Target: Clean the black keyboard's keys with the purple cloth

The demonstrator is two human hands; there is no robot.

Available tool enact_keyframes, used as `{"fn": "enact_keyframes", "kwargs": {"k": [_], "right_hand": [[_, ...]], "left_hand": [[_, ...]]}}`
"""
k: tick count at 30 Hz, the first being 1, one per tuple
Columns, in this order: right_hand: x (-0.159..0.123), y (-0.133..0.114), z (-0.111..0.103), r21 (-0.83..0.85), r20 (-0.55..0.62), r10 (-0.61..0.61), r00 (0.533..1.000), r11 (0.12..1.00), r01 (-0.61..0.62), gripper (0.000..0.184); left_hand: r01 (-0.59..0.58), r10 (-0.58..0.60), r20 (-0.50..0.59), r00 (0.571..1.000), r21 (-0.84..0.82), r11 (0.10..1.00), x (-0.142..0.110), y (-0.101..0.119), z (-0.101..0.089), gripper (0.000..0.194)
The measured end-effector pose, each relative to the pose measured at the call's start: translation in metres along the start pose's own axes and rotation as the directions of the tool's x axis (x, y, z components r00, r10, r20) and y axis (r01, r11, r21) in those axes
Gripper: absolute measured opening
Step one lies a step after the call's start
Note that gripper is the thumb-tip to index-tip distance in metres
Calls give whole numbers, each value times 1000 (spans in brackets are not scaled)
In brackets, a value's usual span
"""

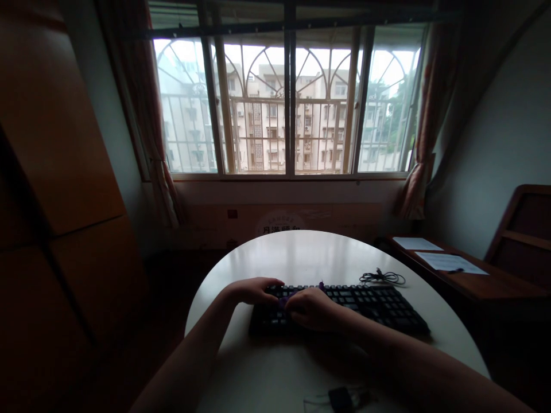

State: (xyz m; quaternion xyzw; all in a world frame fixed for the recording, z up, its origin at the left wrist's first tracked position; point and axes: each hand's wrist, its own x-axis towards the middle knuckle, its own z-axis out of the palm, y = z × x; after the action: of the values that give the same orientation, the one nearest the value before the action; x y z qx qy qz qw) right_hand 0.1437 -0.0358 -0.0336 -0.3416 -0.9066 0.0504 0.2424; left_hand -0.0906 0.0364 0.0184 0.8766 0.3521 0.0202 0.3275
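Clutching a purple wad [283, 300], seemingly cloth, in the right hand [310, 308]; resting the left hand [255, 289], thumb and fingers apart, at the left end of a black keyboard [379, 303] on the bench [267, 258]. Probably wiping; next, work rightward, bracing the keyboard.

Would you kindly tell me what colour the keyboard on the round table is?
The keyboard is black, as the head view shows best.

Head cam, worn by the person, looks fwd & down from the near side of the round white surface [301, 252]. Kbd [374, 307] on surface sits close, below ctr; window [258, 115] past surface's far edge, much farther.
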Motion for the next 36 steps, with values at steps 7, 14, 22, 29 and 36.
{"fn": "enact_keyframes", "kwargs": {"k": [7,14,22,29,36], "right_hand": [[1,-2,-2,3,1,8,1000,1000,-8,26],[1,-4,-4,4,1,10,1000,1000,-10,26],[0,-3,-3,9,-4,5,1000,1000,-5,24],[0,-4,-4,18,-10,4,1000,1000,-4,24],[1,-3,-4,-2,-3,1,1000,1000,-1,24]], "left_hand": [[1,0,14,1000,-27,1000,0,-2,-1,69],[-8,8,5,1000,-8,1000,2,-4,0,70],[-6,6,8,1000,-29,1000,1,-5,0,70],[-17,17,5,1000,-29,999,1,-2,0,69],[2,-2,5,1000,-10,1000,2,-4,0,69]]}}
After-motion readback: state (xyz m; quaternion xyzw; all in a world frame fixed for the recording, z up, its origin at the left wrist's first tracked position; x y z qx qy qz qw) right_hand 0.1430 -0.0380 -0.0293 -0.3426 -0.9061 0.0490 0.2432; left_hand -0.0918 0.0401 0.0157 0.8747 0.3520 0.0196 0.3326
